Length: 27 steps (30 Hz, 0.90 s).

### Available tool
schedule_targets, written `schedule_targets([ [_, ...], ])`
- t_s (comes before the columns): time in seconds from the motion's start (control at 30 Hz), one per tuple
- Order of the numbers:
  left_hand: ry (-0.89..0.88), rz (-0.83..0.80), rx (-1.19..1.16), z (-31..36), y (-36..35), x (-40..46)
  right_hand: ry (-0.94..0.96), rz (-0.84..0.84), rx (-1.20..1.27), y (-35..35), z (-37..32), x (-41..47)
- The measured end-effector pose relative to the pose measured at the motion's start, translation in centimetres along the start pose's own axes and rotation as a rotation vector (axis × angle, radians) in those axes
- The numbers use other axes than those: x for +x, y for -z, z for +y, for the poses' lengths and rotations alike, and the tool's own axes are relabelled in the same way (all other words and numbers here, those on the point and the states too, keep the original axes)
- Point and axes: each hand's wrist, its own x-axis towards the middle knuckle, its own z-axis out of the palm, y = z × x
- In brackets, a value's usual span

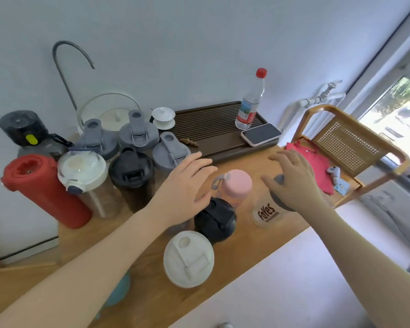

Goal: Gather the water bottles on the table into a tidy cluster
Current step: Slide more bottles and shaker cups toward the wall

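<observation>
Right hand [291, 181] clamped on top of the clear "Foyes" shaker bottle [266, 213], left hand [187, 183] spread open just beside the pink-lidded bottle [237, 183]: could bump and tip it.

Bright, soft daylight enters from the window [398, 110] at right, which is overexposed. Shadows on the counter [234, 254] are faint and diffuse. Wide-angle distortion tilts and bends the frame edges. Both hands show slight motion blur; overall detail is soft.
</observation>
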Motion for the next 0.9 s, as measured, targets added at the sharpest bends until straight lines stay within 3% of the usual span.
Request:
schedule_targets([
  [0.1, 0.025, -0.002, -0.01, 2.5, -0.9, 1.1, -0.161, -0.14, 0.04, 0.5, 3.1, -1.6],
  [0.3, 0.15, 0.041, -0.058, 7.8, -3.3, 2.7, -0.2, -0.252, 0.196, 0.1, 5.9, -2.0],
  [0.43, 0.339, -0.087, -0.223, 11.4, -4.7, 2.9, -0.115, -0.283, 0.142, 0.8, 6.8, -2.3],
  [0.57, 0.486, -0.166, -0.395, 15.1, -6.8, 3.7, 0.054, -0.187, 0.298, 4.7, 7.2, -2.6],
  [0.67, 0.516, 0.046, -0.562, 17.4, -7.4, 4.5, 0.216, -0.13, 0.431, 8.3, 6.3, -2.7],
  [0.9, 0.601, 0.458, -0.431, 18.3, -3.8, 2.6, 0.444, -0.3, 0.653, 10.2, 1.7, -3.4],
])
